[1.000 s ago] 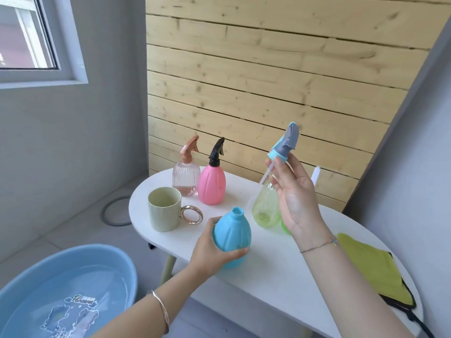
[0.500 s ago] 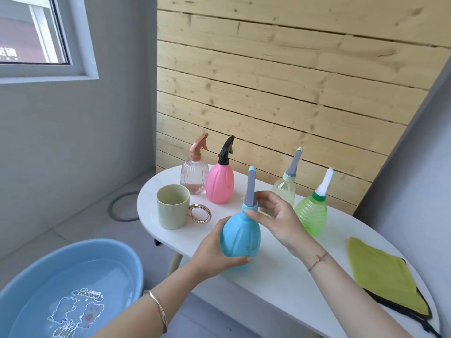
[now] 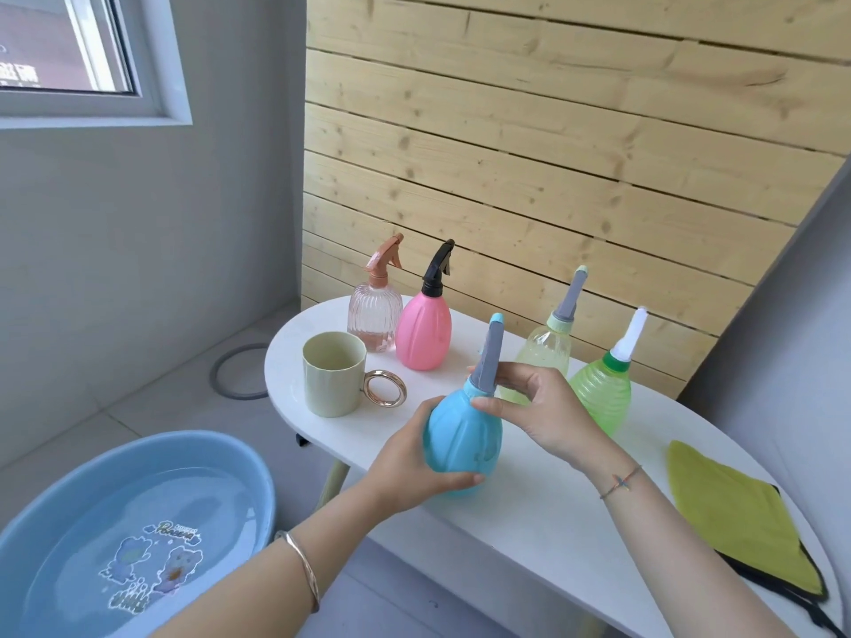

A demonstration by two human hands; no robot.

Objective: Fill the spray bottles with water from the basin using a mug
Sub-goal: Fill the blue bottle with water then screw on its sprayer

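Note:
A blue spray bottle (image 3: 465, 435) stands near the front edge of the white table (image 3: 552, 508). My left hand (image 3: 410, 462) grips its body from the left. My right hand (image 3: 529, 407) pinches the base of its grey spray head (image 3: 489, 356), which sits on the bottle's neck. A pale green mug (image 3: 332, 373) with a gold ring handle stands to the left. Behind are a clear pink bottle (image 3: 375, 315), a pink bottle (image 3: 424, 329), a pale yellow-green bottle (image 3: 550, 347) and a green bottle (image 3: 601, 398). The blue basin (image 3: 92, 536) holds water on the floor at lower left.
A yellow-green cloth (image 3: 737, 518) lies on the right end of the table. A wooden plank wall (image 3: 552, 154) stands behind the table. A grey ring (image 3: 235, 373) lies on the floor by the left wall, under a window (image 3: 69, 43).
My right hand brought the grey spray head down from the air onto the blue bottle's neck and now holds it at its base. My left hand kept its grip on the bottle.

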